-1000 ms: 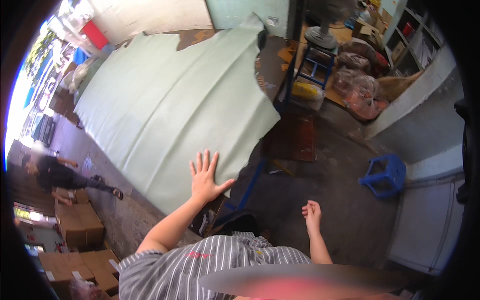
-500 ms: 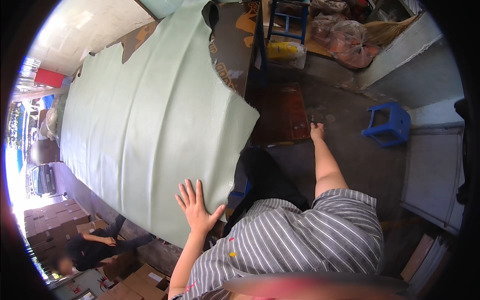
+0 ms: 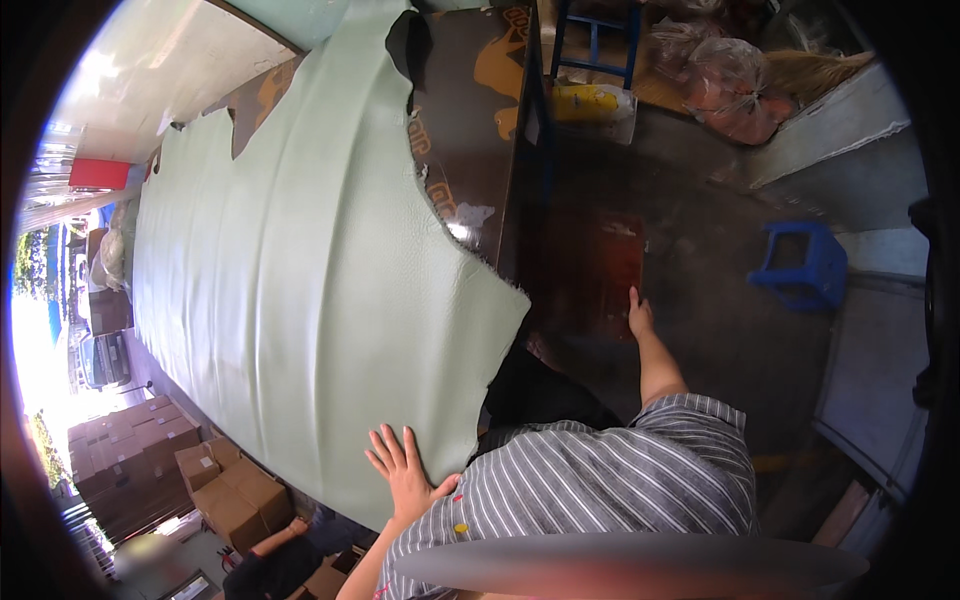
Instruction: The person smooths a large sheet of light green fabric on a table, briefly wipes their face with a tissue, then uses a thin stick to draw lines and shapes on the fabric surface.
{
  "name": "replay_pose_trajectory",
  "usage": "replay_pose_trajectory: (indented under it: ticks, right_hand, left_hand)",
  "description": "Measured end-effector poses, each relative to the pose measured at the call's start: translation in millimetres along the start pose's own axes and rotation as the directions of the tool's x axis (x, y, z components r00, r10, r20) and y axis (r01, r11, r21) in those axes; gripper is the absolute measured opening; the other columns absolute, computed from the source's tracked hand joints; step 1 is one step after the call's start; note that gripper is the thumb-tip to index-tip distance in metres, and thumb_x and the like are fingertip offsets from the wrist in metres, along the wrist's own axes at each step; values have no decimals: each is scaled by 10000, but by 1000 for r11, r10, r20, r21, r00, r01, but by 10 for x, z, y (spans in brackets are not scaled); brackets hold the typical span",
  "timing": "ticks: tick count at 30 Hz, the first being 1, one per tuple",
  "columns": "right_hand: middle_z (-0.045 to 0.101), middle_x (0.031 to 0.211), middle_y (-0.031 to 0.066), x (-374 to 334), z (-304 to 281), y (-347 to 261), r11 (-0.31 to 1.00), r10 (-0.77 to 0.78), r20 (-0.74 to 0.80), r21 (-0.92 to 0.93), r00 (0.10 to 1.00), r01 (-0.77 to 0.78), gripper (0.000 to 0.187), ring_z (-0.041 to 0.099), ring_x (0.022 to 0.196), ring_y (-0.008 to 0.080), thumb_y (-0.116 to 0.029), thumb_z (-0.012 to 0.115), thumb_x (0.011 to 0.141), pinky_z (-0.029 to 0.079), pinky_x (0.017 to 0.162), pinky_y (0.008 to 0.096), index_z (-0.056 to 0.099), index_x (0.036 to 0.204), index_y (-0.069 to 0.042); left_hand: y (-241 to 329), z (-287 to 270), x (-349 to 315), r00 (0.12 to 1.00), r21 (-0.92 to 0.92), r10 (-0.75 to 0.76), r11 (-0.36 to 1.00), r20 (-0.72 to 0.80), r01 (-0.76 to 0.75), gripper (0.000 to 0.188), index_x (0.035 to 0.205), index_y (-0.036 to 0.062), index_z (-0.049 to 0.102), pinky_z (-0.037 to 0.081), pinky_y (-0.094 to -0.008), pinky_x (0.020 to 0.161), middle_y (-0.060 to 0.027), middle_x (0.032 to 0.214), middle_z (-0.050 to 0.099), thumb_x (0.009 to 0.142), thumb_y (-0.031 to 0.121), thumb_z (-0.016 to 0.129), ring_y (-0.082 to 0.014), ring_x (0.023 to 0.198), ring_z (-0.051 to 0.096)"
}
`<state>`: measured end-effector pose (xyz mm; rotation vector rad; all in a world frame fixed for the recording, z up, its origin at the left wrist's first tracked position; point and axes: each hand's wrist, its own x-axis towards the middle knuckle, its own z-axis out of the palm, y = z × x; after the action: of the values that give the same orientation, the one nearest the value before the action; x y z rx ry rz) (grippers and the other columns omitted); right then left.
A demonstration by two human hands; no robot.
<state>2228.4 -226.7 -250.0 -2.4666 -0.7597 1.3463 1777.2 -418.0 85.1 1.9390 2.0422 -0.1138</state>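
Note:
A large pale green leather hide (image 3: 290,270) lies spread over a dark table (image 3: 465,130) with orange printed patches, its ragged right edge hanging over. My left hand (image 3: 405,478) rests palm down on the hide near its lower corner, fingers spread. Away to the right, over the floor, my right hand (image 3: 641,315) is stretched out at the end of my arm. Its fingers are curled in, with one finger pointing forward; whatever they hold, if anything, is too small to tell. Just beyond it is a reddish-brown board (image 3: 600,265), low down beside the table.
A blue plastic stool (image 3: 805,265) stands at the right. Tied plastic bags (image 3: 735,90), a yellow package (image 3: 588,103) and a blue-legged stand (image 3: 596,45) are at the far right. Cardboard boxes (image 3: 235,500) are stacked lower left, where another person (image 3: 285,560) bends near them.
My view has shifted, so the hide and table sit lower. My left hand stays flat on the hide. My right hand has turned; the small dark thing at its fingertips no longer shows.

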Motion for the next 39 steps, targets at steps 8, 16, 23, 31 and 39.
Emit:
replay_pose_trajectory:
  ticks: [8,16,23,31,39]
  right_hand:
    - [489,1424,285,8,-141,226,977,169,75,-146,983,-157,773,449,1343,414,-585,385,1005,372,1115,454,414,1428,61]
    - [721,1020,146,1215,-1278,-1949,891,-440,-367,-65,820,449,317,669,981,279,-257,480,1005,520,851,398,625,1203,-58]
    - [575,866,-7,1087,-1711,-5538,46,-867,-474,231,154,972,226,504,722,107,-133,448,1018,453,709,263,646,1098,-59]
    - [638,884,57,-857,-585,-5427,-471,-758,281,390,-589,791,73,599,815,202,-138,653,901,482,731,340,660,891,-66]
    - [631,1056,41,-1144,-102,-5166,-669,-681,408,-9,-608,743,220,577,1049,207,-252,667,860,455,875,377,699,1017,-102]
  left_hand:
    - [-236,272,-85,996,176,43,984,-77,-29,931,1535,28,254,-22,-675,1149,-274,1624,89,899,635,557,-504,1490,45]
    - [659,-310,1217,886,-302,-234,947,-401,113,574,1426,72,449,69,-639,1171,-195,1526,393,972,414,527,-447,1477,217]
    - [1951,-910,3177,900,-649,-20,700,-436,-299,235,1081,18,698,556,-351,833,-133,1099,712,847,39,705,-281,977,694]
    - [2766,802,3617,945,-577,309,793,109,-193,374,1330,150,614,224,-578,1163,-61,1424,557,985,286,570,-305,1412,392]
    - [2911,940,3365,966,-320,233,929,115,-186,332,1238,184,666,206,-619,1164,-19,1290,606,932,306,617,-261,1321,449]
